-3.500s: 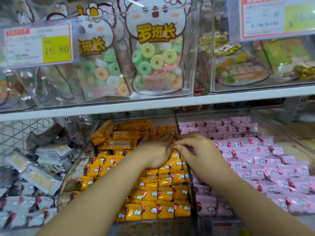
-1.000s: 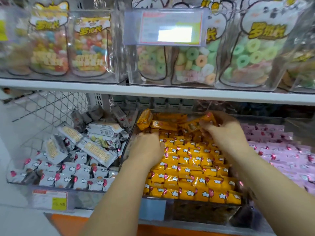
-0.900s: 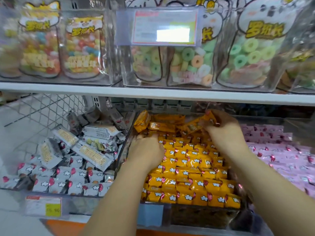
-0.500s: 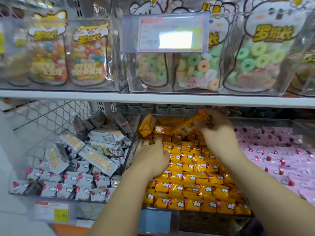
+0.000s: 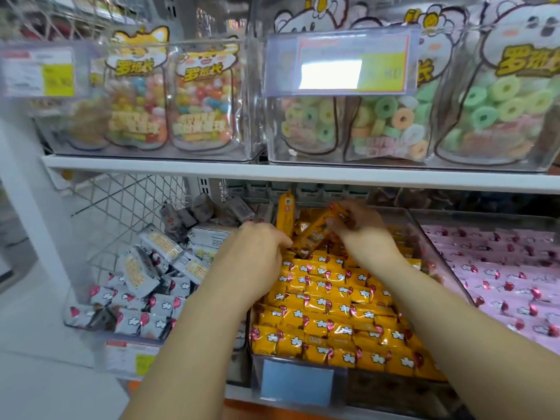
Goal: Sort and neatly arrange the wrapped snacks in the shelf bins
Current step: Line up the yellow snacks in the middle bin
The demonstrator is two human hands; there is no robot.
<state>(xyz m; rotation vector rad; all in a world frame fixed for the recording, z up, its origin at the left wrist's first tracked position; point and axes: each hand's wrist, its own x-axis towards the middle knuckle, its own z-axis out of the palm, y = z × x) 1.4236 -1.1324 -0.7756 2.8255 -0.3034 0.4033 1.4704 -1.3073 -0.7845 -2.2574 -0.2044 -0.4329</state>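
Left hand (image 5: 257, 256) is coming off the yellow rows (image 5: 333, 298), curling up to the low end of the orange bar (image 5: 318, 231), can't tell if it's pinching yet. Right hand (image 5: 360, 231), at 12 o'clock in the middle bin (image 5: 363, 388), is pinching the top end, tilting it down. Probably being laid flat at the back

Setting: retail shop, snack aisle. Evidence: white shelf board (image 5: 212, 171) across 12 o'clock carrying clear bins (image 5: 151, 153) of bagged sweets (image 5: 203, 98). Price label (image 5: 351, 63) clipped to a bin front at 12, second label (image 5: 39, 72) at 10, third label (image 5: 133, 357) at 7; print probably prices, too blurred to read. Lower bins hold yellow wrapped snacks (image 5: 333, 301) at 6, pink wrapped snacks (image 5: 500, 277) at 3
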